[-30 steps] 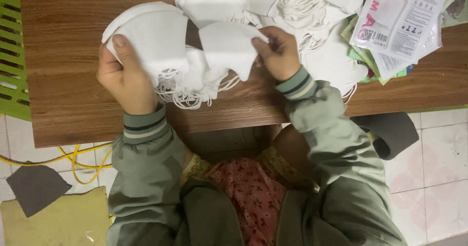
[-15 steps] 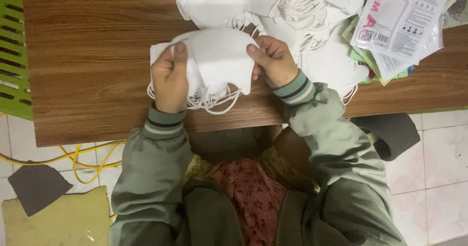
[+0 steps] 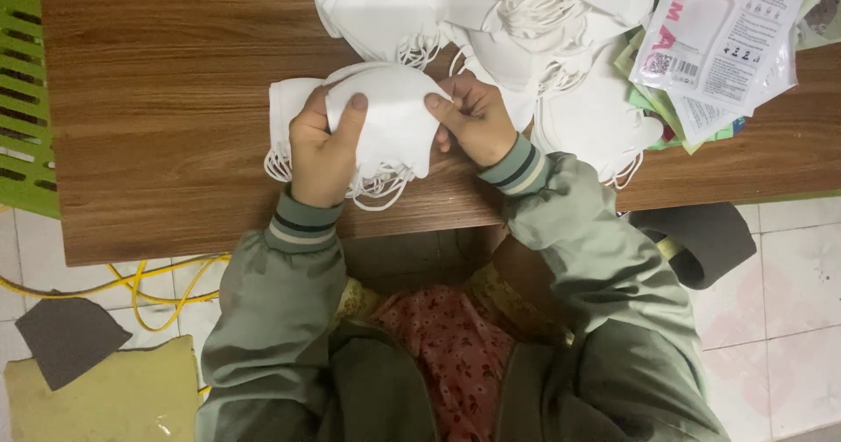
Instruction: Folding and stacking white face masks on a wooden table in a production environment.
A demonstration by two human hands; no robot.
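masks, a small white stack of folded ones, sit between both hands just above the near edge of the table. left hand grips the stack from its left side, thumb laid across the top mask and the other fingers curled under, so the fingers are clamped on the stack. right hand pinches the right edge of the top mask, thumb and forefinger closed on it, the rest of the fingers bent behind. white ear loops hang in a tangle from the bottom of the stack, touching the wood near the table's edge. one mask end sticks out to the left of the left hand.

beyond the hands, at the far side of the table, lies a loose pile of more white masks with their loops knotted together; it reaches down to just beside the right hand. to the right of the pile lie flat printed packets, overlapping, with green ones beneath.

both arms wear grey-green sleeves with striped cuffs. a green slatted thing stands at the table's left end. on the tiled floor to the left run yellow cords, with a grey scrap beside a yellowish sheet. a dark rolled piece lies under the table's right part.
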